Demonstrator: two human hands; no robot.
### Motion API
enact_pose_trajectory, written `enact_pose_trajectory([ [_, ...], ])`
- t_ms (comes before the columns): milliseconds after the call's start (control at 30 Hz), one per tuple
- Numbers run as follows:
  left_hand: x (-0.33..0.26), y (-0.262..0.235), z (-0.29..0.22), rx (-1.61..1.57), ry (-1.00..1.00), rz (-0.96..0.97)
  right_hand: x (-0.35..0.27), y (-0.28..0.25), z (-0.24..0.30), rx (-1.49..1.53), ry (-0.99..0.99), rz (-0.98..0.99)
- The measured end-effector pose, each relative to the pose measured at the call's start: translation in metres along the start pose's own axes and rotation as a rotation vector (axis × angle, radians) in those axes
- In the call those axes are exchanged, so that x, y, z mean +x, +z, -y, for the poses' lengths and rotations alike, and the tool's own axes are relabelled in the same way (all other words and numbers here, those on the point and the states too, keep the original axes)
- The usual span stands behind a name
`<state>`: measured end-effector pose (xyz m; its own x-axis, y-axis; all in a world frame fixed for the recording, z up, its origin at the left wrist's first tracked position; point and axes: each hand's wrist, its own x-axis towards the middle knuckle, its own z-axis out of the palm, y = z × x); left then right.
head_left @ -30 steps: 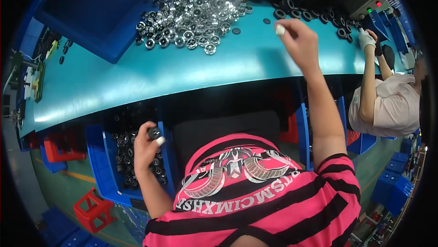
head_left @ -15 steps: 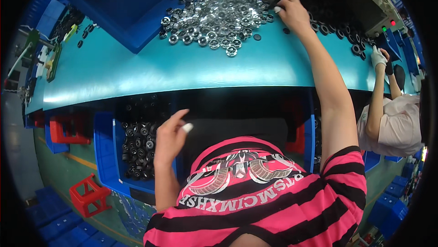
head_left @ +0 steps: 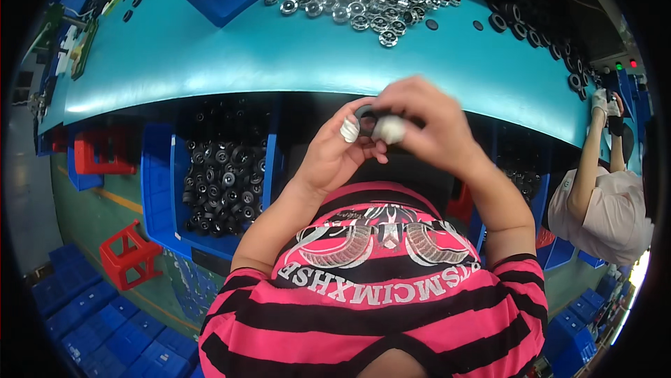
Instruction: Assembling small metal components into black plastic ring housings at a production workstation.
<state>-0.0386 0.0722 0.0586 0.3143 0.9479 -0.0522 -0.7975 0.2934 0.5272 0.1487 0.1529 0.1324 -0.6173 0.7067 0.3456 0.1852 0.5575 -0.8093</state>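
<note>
In front of my chest, just off the table's near edge, both hands meet around a small black ring (head_left: 365, 112), which looks like a rubber tyre. My left hand (head_left: 331, 149) pinches it, with a white cover on the thumb. Curled over the ring's right side is my right hand (head_left: 432, 126), blurred by motion, also with a white thumb cover. Its fingertips are closed, and whatever sits between them is hidden. Beyond, on the teal table (head_left: 279, 63), lies a heap of shiny silver wheel hubs (head_left: 388, 1). Black tyres (head_left: 535, 37) lie loose to its right.
Two small black discs, one a flat disc (head_left: 431, 24), lie near the hubs. A blue tray (head_left: 224, 1) stands at the back left. Below the table is a blue bin (head_left: 159, 189) of black wheels (head_left: 220, 189). A red stool (head_left: 129, 256) is at left; a co-worker (head_left: 601, 203) works at right.
My right hand has come back from beside the hub heap to my chest. My left hand has risen to meet it, and a black ring now shows between them. The view has shifted.
</note>
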Motion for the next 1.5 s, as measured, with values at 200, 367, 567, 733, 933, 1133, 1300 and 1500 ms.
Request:
enact_pose_trajectory([
  [200, -0.008, -0.002, -0.003, -0.092, -0.01, -0.002, 0.042, -0.013, -0.037, -0.654, 0.01, -0.122],
  [367, -0.01, -0.002, -0.005, -0.096, -0.015, -0.016, 0.048, -0.007, -0.046, -0.735, -0.033, -0.119],
  [567, -0.01, -0.008, -0.003, -0.136, 0.011, 0.002, 0.037, -0.011, -0.053, -0.736, -0.093, -0.154],
  [733, -0.014, -0.003, -0.009, 0.108, 0.073, -0.053, 0.018, -0.011, -0.032, -0.474, -0.008, -0.219],
  [933, -0.018, 0.008, -0.019, 0.639, 0.147, -0.208, -0.022, 0.009, 0.0, 0.247, 0.217, -0.111],
  [1133, -0.018, 0.012, -0.016, 0.642, 0.108, -0.247, -0.043, 0.03, -0.003, 0.484, 0.393, -0.05],
  [1300, -0.018, 0.009, -0.012, 0.636, 0.11, -0.237, -0.049, 0.034, -0.008, 0.538, 0.444, -0.077],
  [1500, -0.016, 0.007, -0.011, 0.682, 0.163, -0.196, -0.052, 0.035, -0.01, 0.623, 0.484, -0.153],
])
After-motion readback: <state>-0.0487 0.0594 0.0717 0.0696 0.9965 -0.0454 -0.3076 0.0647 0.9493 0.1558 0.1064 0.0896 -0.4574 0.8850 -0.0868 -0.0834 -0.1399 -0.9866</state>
